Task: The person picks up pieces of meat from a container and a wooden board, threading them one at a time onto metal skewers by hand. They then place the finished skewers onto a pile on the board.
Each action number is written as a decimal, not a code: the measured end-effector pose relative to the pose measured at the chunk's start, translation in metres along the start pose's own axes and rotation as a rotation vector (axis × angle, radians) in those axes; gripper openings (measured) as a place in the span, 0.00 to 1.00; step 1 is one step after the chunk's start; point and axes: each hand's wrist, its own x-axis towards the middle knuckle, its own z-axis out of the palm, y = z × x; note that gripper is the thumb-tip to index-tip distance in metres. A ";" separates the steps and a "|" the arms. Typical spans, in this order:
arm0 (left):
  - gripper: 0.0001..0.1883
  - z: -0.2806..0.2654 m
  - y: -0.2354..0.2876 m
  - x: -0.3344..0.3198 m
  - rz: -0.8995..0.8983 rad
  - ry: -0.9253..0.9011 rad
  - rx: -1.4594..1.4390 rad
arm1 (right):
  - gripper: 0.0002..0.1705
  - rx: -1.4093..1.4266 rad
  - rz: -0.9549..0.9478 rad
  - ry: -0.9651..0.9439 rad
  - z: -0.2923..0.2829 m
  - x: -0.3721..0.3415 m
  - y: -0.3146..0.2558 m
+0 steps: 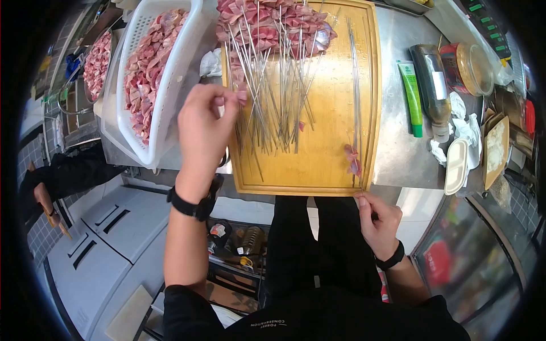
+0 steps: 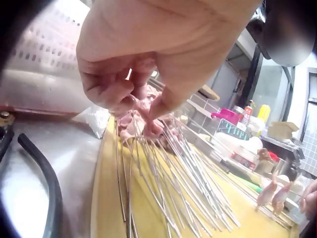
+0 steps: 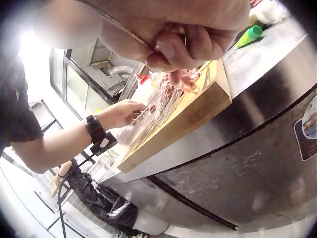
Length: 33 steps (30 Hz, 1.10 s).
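My left hand [image 1: 206,116] is over the left edge of the wooden cutting board [image 1: 333,159] and pinches a small piece of raw meat [image 2: 144,110] between thumb and fingers. My right hand [image 1: 381,220], at the board's front right corner, pinches the end of a metal skewer [image 1: 356,102]. Small pieces of meat [image 1: 352,162] are threaded on that skewer near its lower end. Many loose metal skewers [image 1: 278,113] lie crisscrossed on the board, some reaching over the heap of raw meat [image 1: 273,28] at its far end. A meat scrap [image 1: 301,126] lies beside them.
A white perforated basket [image 1: 152,153] of cut meat stands left of the board. On the steel counter [image 1: 392,159] at right lie a green tube [image 1: 410,99], a dark bottle [image 1: 430,85], a jar [image 1: 475,68] and crumpled tissue [image 1: 469,131]. Another person's arm [image 1: 45,202] shows at far left.
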 end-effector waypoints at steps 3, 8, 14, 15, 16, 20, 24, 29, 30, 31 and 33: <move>0.05 -0.017 0.013 -0.013 -0.137 0.106 -0.266 | 0.05 0.004 0.021 0.001 -0.003 0.000 0.001; 0.03 -0.037 0.070 -0.052 -0.409 0.015 -0.872 | 0.05 0.001 0.047 0.015 -0.007 0.001 0.003; 0.05 0.044 0.099 -0.082 -0.737 -0.429 -1.217 | 0.06 0.017 0.067 0.042 -0.018 0.002 -0.001; 0.07 0.063 0.100 -0.087 -0.813 -0.369 -1.262 | 0.06 0.011 0.057 0.056 -0.018 0.002 0.000; 0.08 0.074 0.104 -0.090 -0.892 -0.305 -1.302 | 0.06 0.007 0.063 0.057 -0.019 0.000 0.002; 0.12 0.074 0.112 -0.103 -1.067 -0.495 -1.143 | 0.05 0.029 0.062 0.046 -0.022 -0.002 0.008; 0.08 0.066 0.098 -0.103 -0.416 -0.393 -0.478 | 0.04 0.047 0.053 0.028 -0.021 -0.002 0.008; 0.15 0.079 0.104 -0.065 0.173 -0.177 -0.121 | 0.06 0.030 0.068 0.021 -0.018 -0.003 0.007; 0.15 0.084 0.099 -0.063 0.172 -0.175 -0.123 | 0.06 0.028 0.061 0.021 -0.018 -0.003 0.006; 0.14 0.088 0.094 -0.061 0.166 -0.264 -0.126 | 0.06 0.024 0.058 0.020 -0.019 -0.002 0.005; 0.13 0.092 0.092 -0.058 0.164 -0.351 -0.133 | 0.06 0.014 0.056 0.025 -0.021 -0.002 0.003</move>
